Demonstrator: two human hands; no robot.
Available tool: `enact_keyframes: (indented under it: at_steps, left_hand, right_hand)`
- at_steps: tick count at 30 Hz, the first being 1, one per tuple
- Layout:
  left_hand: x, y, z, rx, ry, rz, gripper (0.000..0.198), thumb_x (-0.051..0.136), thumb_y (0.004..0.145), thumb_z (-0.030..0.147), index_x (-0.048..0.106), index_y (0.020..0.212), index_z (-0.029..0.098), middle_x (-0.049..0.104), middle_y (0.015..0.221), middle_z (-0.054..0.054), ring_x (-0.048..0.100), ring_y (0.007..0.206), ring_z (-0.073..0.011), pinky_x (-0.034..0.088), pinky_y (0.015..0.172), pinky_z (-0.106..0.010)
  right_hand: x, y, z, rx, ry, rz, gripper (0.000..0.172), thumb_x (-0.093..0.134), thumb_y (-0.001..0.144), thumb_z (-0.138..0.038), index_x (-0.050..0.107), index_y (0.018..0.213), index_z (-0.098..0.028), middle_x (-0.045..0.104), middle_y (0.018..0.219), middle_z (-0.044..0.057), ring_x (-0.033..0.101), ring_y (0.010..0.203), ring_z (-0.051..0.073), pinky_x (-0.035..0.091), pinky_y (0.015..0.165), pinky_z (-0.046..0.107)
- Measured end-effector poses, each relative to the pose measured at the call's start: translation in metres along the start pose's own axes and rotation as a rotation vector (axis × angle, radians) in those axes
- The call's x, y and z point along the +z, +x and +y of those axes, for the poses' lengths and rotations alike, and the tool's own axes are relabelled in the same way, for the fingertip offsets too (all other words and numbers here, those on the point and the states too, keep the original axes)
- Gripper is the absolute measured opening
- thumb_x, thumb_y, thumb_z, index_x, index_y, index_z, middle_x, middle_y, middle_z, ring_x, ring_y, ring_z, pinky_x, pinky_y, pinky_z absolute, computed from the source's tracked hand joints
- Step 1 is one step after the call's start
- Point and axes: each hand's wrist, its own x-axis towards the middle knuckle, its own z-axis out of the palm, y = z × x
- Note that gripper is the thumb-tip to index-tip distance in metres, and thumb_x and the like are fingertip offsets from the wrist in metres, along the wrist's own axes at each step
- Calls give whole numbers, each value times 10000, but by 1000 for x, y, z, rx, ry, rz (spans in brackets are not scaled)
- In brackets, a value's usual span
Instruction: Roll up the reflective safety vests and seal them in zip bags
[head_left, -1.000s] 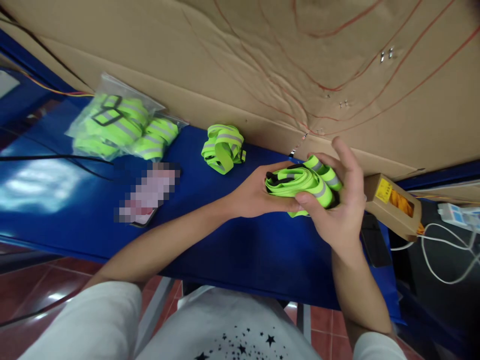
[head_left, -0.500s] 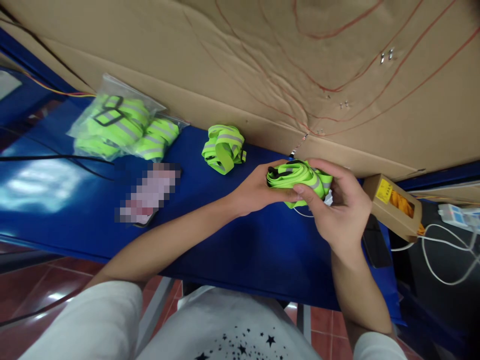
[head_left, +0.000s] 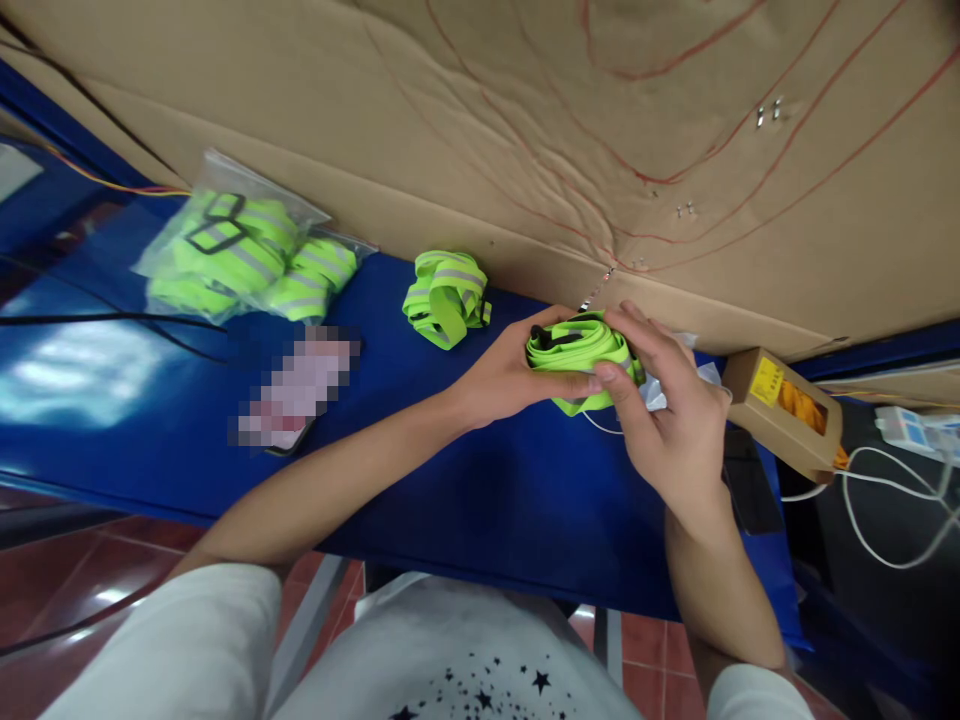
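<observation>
Between my two hands is a rolled-up neon-yellow reflective strap (head_left: 581, 350) with grey stripes and a black piece on its top left. My left hand (head_left: 510, 370) grips its left side, thumb along the front. On the right side my right hand (head_left: 667, 400) is closed round the bundle, its thumb on the front and its fingers over the far side. A second neon bundle (head_left: 448, 300) lies on the blue tabletop (head_left: 480, 490) to the left. Behind my right hand, some clear plastic (head_left: 655, 393) is partly hidden.
Clear zip bags (head_left: 240, 250) with neon straps lie at the back left. A blurred-out phone (head_left: 300, 385) is in front of them. At the right are a cardboard box (head_left: 784, 415) with orange contents, a dark phone (head_left: 750, 485) and white cables (head_left: 862, 530). A cardboard wall (head_left: 480, 130) rises behind.
Both hands and the strap bundle have shifted slightly left. My right fingers have lifted and straightened a little over the bundle, and more clear plastic shows behind that hand.
</observation>
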Motion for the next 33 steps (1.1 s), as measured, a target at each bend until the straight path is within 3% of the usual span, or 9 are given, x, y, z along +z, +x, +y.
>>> enact_keyframes:
  at_steps: [3,7,12,14,18,23,27,31,33]
  left_hand:
    - [0,0,1,-12,9,-2,529,947,674,277,659,1102,164,740,986,-34,708,879,-192,574,774,-286]
    - [0,-1,4,87,95,14,567,939,683,249,669,1174,164,703,1300,-94,685,1141,-241,560,925,-301]
    - [0,-3,-1,135,145,51,620,964,670,354,636,1168,184,730,1162,-73,705,1052,-238,571,876,-311]
    - [2,-4,-2,175,149,82,695,966,670,370,598,1238,213,697,1252,-77,692,1123,-248,565,936,-329]
    - [5,-7,1,163,105,70,828,949,692,367,489,1372,261,635,1395,-90,647,1270,-284,538,1043,-395]
    - [5,-9,-5,104,149,-22,924,908,714,334,381,1469,250,626,1381,-130,687,1192,-294,581,962,-403]
    - [8,-11,-18,1,289,-71,1056,895,710,392,276,1552,236,582,1452,-201,483,1485,-377,560,1033,-465]
    - [22,-19,-33,-175,633,-173,1077,808,815,484,179,1641,197,591,1453,-267,518,1448,-459,469,1108,-650]
    - [29,-25,-42,-176,656,-199,1108,809,822,479,137,1657,195,512,1535,-289,437,1511,-459,419,1159,-666]
  right_hand:
    - [1,0,1,65,53,0,413,690,992,-296,653,1403,-286,718,1389,49,695,1277,279,553,1140,494]
    - [4,-5,3,128,171,64,425,745,949,-273,687,1370,-292,743,1343,35,730,1216,272,587,1104,471]
    - [9,-9,6,154,181,101,422,759,937,-278,692,1354,-291,747,1329,41,736,1206,271,590,1099,476]
    - [11,-8,9,155,185,96,484,753,942,-301,637,1412,-280,714,1382,65,713,1248,270,585,1099,465]
    - [11,-2,16,170,142,-4,610,705,973,-402,499,1522,-236,656,1436,130,642,1335,281,546,1116,486]
    - [15,-4,16,188,166,-180,505,603,1015,-506,565,1412,-196,630,1432,152,597,1348,279,460,1175,515]
    - [20,-28,17,419,294,-168,459,606,1011,-524,599,1337,-202,732,1250,111,708,1121,244,574,987,417]
    - [20,-71,25,593,429,-133,420,666,964,-538,654,1232,-214,768,1151,75,732,1042,240,591,932,399]
    - [21,-95,27,669,444,-72,436,674,959,-530,638,1260,-217,759,1186,82,726,1072,249,584,955,412]
